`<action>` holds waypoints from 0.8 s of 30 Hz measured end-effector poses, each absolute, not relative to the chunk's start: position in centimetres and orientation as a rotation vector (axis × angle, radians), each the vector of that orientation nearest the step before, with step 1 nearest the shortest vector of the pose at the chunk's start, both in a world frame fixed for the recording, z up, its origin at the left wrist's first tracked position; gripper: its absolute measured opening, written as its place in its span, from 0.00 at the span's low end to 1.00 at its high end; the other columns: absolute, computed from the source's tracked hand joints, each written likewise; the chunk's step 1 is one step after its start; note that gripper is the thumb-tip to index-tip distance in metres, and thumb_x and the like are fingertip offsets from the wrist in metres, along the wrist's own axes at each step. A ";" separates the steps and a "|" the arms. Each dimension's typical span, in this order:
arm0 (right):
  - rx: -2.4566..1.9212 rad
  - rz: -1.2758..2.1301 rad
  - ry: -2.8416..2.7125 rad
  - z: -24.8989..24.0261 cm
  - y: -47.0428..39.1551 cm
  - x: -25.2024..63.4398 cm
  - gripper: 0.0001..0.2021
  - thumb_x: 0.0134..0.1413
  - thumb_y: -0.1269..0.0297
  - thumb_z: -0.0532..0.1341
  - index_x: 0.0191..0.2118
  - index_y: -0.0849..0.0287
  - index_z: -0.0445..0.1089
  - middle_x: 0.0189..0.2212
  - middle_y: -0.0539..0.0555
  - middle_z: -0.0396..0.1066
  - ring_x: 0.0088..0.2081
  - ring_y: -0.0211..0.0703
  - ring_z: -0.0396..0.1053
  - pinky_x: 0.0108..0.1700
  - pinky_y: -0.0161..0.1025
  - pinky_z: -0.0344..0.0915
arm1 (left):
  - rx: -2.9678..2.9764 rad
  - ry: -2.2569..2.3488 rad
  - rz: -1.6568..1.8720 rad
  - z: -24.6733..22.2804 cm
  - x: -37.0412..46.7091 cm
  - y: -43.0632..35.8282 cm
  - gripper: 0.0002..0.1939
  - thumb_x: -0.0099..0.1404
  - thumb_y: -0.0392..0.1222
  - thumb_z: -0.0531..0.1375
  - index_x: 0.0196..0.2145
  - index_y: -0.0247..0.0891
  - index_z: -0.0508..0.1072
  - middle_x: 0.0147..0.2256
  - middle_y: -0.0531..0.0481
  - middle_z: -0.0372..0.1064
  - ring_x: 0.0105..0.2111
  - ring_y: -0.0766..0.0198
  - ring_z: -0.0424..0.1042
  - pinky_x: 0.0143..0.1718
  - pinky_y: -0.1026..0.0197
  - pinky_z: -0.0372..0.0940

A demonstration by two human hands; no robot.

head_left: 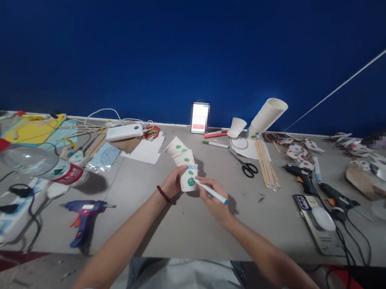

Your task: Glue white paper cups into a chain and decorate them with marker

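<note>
Three white paper cups with green prints, joined or nested in a slanting row, are in front of me. My left hand (176, 181) is closed around the nearest paper cup (189, 186), which bears blue scallops along its edge and a blue-green round mark. Behind it lean a middle cup (182, 157) and a far cup (175, 147). Pinched in my right hand (215, 203) is a white marker (213, 192) with a blue end, its tip at the nearest cup's side. Whether the tip touches the cup I cannot make out.
A blue glue gun (85, 214) and a plastic bottle (49, 162) lie to the left. Scissors (247, 166), wooden sticks (267, 166), a green-ended marker (215, 144) and a tall cup stack (268, 116) are beyond my right hand. A phone (320, 225) sits far right.
</note>
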State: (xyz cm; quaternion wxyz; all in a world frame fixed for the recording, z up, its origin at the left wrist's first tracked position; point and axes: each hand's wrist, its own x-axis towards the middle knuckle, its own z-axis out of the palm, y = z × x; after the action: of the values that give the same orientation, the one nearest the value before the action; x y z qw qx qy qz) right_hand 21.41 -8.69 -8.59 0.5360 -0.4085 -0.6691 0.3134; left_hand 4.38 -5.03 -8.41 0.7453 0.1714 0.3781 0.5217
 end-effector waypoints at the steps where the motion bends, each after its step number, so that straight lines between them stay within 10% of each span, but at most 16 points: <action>1: -0.971 0.754 -1.587 -8.6 -8.7 21.4 0.03 0.62 0.64 0.63 0.39 0.54 0.75 0.43 0.57 0.83 0.44 0.50 0.82 0.48 0.49 0.80 | 0.372 0.828 1.139 -8.3 4.4 -5.0 0.16 0.60 0.44 0.65 0.42 0.28 0.79 0.39 0.36 0.81 0.38 0.50 0.80 0.43 0.52 0.73; 24: -0.972 0.780 -1.577 -8.0 -8.7 21.3 0.01 0.61 0.65 0.63 0.37 0.53 0.72 0.42 0.59 0.83 0.44 0.51 0.83 0.45 0.47 0.81 | 0.277 0.888 1.148 -7.1 4.8 -5.1 0.13 0.62 0.40 0.60 0.39 0.27 0.79 0.35 0.36 0.81 0.33 0.53 0.79 0.38 0.53 0.73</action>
State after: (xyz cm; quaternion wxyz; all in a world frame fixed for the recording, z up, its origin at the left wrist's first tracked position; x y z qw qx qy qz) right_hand 21.34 -8.70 -8.04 0.5360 -0.4083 -0.6623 0.3275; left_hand 4.84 -5.06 -7.14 0.7392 0.1262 0.4049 0.5233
